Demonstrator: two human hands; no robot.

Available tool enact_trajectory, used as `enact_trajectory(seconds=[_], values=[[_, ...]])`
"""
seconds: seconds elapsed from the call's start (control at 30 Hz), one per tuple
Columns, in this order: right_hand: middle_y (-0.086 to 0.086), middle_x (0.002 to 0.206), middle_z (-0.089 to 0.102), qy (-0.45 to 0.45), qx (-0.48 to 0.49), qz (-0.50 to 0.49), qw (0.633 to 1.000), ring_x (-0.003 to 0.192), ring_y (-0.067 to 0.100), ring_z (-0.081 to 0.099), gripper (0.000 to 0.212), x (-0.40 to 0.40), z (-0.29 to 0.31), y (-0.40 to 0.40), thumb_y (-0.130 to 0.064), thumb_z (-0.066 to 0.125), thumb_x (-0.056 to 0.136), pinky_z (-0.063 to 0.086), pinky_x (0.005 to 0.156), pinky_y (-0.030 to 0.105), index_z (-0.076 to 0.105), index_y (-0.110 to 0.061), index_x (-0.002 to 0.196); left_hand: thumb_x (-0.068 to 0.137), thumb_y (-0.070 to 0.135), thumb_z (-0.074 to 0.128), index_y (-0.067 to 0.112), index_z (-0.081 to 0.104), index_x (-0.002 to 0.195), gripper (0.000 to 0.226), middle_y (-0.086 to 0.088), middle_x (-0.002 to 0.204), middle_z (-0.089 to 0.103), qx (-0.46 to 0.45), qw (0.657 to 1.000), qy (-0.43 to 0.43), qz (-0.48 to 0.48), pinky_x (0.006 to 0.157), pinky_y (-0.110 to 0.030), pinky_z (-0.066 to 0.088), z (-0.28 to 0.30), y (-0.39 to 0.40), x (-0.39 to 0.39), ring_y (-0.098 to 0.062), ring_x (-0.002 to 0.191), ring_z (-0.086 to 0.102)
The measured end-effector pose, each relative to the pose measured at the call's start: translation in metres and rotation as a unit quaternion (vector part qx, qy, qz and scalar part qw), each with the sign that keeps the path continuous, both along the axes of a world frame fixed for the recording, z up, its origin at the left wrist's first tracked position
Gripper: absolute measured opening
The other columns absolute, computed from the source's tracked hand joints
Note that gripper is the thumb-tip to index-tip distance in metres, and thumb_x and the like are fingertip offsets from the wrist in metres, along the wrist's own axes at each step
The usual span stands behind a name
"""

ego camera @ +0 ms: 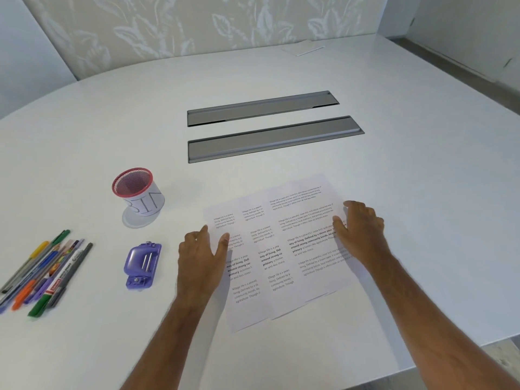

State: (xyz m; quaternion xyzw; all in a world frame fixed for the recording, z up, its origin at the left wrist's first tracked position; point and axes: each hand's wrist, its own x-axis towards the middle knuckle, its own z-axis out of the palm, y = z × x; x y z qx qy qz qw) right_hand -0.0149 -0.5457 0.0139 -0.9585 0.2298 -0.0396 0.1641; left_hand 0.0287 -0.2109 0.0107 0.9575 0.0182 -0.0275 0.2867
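Several printed sheets of paper [277, 249] lie fanned out and overlapping on the white table [394, 178]. My left hand [201, 253] rests at the left edge of the sheets, fingers straight, thumb on the paper. My right hand [361, 230] lies flat on the right edge of the sheets, fingers spread. Neither hand grips anything.
A red mesh pen cup [138, 194] labelled BIN stands left of the papers. A purple hole punch [142, 266] lies nearer me. Several pens and markers [45, 270] lie at the far left. Two grey cable trays [270, 126] are set into the table behind the papers.
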Motion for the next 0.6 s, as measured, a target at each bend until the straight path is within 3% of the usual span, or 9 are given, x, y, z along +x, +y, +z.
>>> enact_trajectory(seconds=[0.37, 0.5, 0.6], values=[[0.013, 0.135, 0.063, -0.007, 0.031, 0.061, 0.998, 0.124, 0.035, 0.055, 0.05, 0.002, 0.002, 0.037, -0.036, 0.066, 0.098, 0.044, 0.104, 0.047, 0.054, -0.006, 0.135, 0.101, 0.056, 0.052, 0.014, 0.045, 0.152, 0.067, -0.008, 0.15, 0.051, -0.084, 0.996, 0.043, 0.006, 0.112, -0.048, 0.042, 0.006, -0.009, 0.002, -0.03, 0.137, 0.048], [0.013, 0.136, 0.06, 0.0, 0.042, 0.08, 0.996, 0.124, 0.034, 0.053, 0.051, 0.002, 0.003, 0.05, -0.036, 0.067, 0.097, 0.045, 0.103, 0.045, 0.053, -0.006, 0.136, 0.101, 0.054, 0.053, 0.017, 0.05, 0.147, 0.059, -0.006, 0.146, 0.054, -0.12, 0.992, 0.049, 0.002, 0.103, -0.044, 0.048, 0.009, -0.011, 0.002, -0.026, 0.126, 0.058], [0.012, 0.132, 0.061, 0.001, 0.067, 0.092, 0.994, 0.123, 0.032, 0.052, 0.043, 0.003, 0.002, 0.059, -0.028, 0.065, 0.095, 0.046, 0.1, 0.044, 0.053, -0.007, 0.131, 0.102, 0.051, 0.055, 0.017, 0.044, 0.152, 0.061, -0.005, 0.149, 0.053, -0.14, 0.989, 0.041, -0.005, 0.099, -0.041, 0.048, 0.01, -0.012, 0.001, -0.024, 0.126, 0.06]])
